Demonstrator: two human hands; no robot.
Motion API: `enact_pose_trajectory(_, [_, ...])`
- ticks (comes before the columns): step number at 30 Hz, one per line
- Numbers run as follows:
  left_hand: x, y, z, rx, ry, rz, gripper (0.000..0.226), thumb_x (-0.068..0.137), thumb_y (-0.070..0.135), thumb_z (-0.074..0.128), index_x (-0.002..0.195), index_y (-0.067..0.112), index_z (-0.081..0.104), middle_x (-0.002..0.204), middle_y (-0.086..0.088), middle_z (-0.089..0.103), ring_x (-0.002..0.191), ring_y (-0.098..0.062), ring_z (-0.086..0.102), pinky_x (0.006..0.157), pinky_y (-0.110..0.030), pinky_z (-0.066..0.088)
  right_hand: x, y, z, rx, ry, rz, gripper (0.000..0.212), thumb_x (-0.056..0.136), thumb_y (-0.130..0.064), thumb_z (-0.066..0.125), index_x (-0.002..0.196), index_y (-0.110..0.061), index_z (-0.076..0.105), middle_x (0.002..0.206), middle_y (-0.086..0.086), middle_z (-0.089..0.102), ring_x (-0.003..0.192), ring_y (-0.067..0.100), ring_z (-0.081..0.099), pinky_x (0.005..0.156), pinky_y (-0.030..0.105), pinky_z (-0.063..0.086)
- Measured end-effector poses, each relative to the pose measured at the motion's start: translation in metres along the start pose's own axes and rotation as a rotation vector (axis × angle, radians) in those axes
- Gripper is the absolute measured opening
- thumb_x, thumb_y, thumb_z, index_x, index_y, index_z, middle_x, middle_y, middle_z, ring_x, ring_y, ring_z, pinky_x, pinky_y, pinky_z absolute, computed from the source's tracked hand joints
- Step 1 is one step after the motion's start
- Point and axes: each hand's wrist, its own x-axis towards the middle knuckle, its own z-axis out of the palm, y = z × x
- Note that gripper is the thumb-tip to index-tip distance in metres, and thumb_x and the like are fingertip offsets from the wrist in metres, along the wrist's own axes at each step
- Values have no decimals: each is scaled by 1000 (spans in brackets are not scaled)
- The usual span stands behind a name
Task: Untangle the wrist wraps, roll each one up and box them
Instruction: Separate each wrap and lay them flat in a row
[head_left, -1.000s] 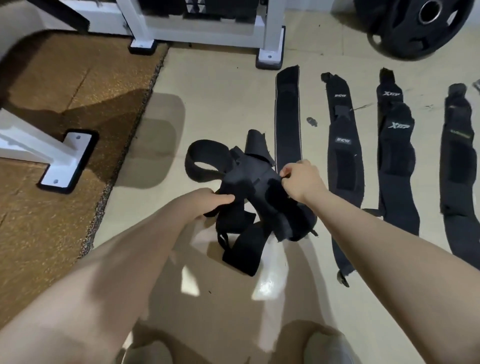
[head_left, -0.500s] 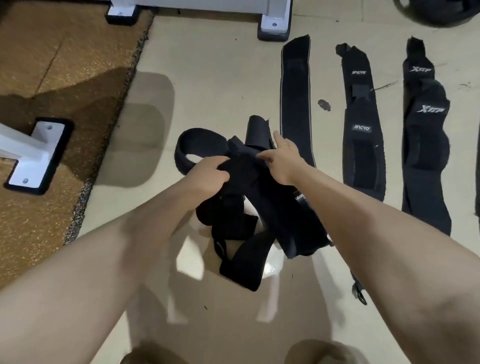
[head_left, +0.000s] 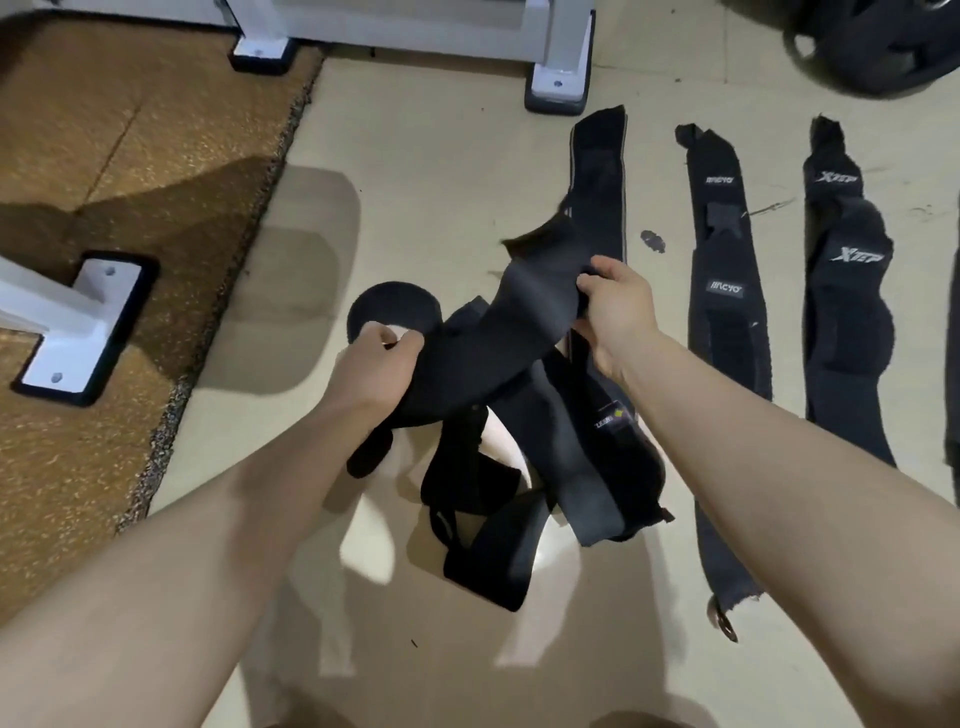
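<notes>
Both arms reach out over the pale floor (head_left: 431, 171), and between them sits a tangled bundle of black wrist wraps (head_left: 498, 441). The left hand (head_left: 376, 366) is closed on the near end of one wide black strap (head_left: 498, 332), fingers curled round the fabric just below a round loop (head_left: 395, 306) that stands up behind the knuckles. The right hand (head_left: 615, 317) pinches the same strap farther along, thumb on top, so the strap runs up at a slant from left hand to right and ends in a loose flap beyond the fingers. The rest of the bundle hangs and lies beneath — folded bands, a thin loop, and one wrap with a small label facing up — spreading onto the floor between the forearms. To the right, three wraps lie straightened out side by side: a plain black wrap (head_left: 597, 176) partly hidden behind the lifted strap, a wrap with two white logos (head_left: 724, 291) whose near end shows a metal ring, and a wider logo wrap (head_left: 847, 301) farthest right. A brown mat (head_left: 104, 156) covers the floor on the left, with the white feet of a frame (head_left: 78, 332) standing on it — another white foot (head_left: 558, 78) stands on the pale floor at the top. A dark weight plate (head_left: 883, 47) lies in the far right corner.
</notes>
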Motion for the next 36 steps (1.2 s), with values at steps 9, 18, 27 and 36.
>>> enact_pose_trajectory(9, [-52,79,-52,-554,-392,29,25,98,8,43,113,18,61,78,-8,62,54,-14,60,46,-17,47,-58,-90,-66,-1007,-37,-463,12,87,-13,57,83,-21,65,83,-1,65,85,23,63,70,34,51])
enact_pose_trajectory(18, [-88,151,-78,-1509,-610,77,50,100,26,19,106,-9,54,94,-23,70,102,-30,63,95,-43,45,-101,-126,-112,-621,-210,-166,43,65,-51,70,77,-12,57,74,10,50,70,23,43,68,32,35])
enact_pose_trajectory(27, [-78,135,-71,-1009,-209,67,19,97,-4,43,87,3,57,68,-4,68,53,-6,66,77,-20,56,-119,-127,-119,-531,-455,-52,26,93,-26,58,97,-6,73,97,8,74,90,21,70,82,26,52])
enact_pose_trajectory(36, [-88,126,-66,-370,-158,128,38,95,50,49,72,20,46,54,5,45,48,-11,37,47,-22,29,-129,-103,-133,-931,-661,268,29,87,-28,66,69,-16,46,76,7,38,74,21,36,97,33,42])
